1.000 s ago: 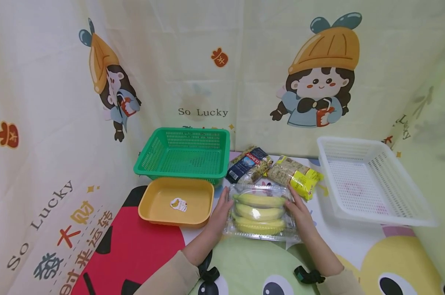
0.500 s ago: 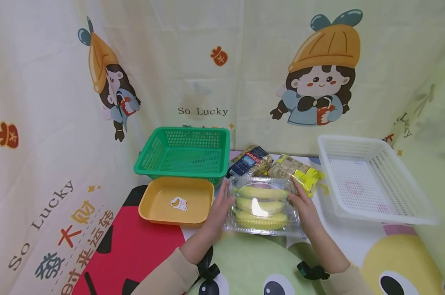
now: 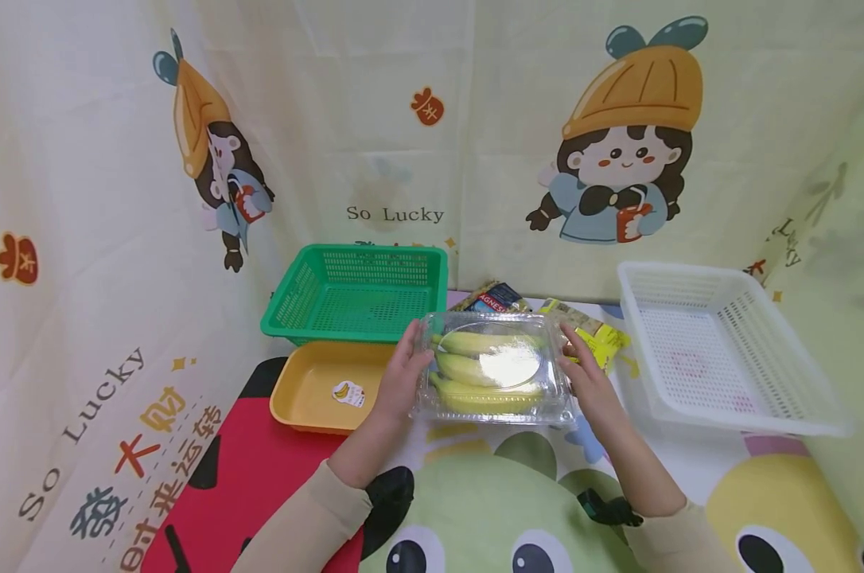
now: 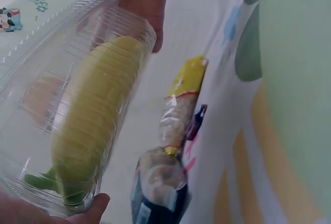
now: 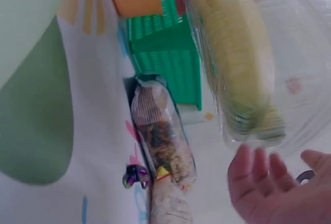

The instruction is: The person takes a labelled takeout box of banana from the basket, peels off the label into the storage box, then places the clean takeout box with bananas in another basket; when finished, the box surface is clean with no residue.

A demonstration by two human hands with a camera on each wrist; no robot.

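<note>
A clear plastic clamshell box (image 3: 485, 410) of bananas (image 3: 485, 394) is held raised between both hands, in front of two food bags. My left hand (image 3: 398, 382) grips its left end, with the thumb at the near edge; the thumb (image 4: 95, 208) also shows in the left wrist view. At the right end, my right hand (image 3: 593, 390) holds the box with thumb and fingers at its edge; in the right wrist view its fingers (image 5: 261, 175) are close against the end wall. Glare on the lid hides part of the bananas.
Left of the box lies an orange tray (image 3: 296, 406) with a banana sticker, before a green basket (image 3: 282, 322). Behind the box are a dark-labelled bag (image 3: 492, 298) and a yellow bag (image 3: 604, 342). A white basket (image 3: 643, 378) stands right.
Both hands have lifted the box of bananas and carried it leftward and away from me. It now covers more of the two bags, and my left hand overlaps the orange tray.
</note>
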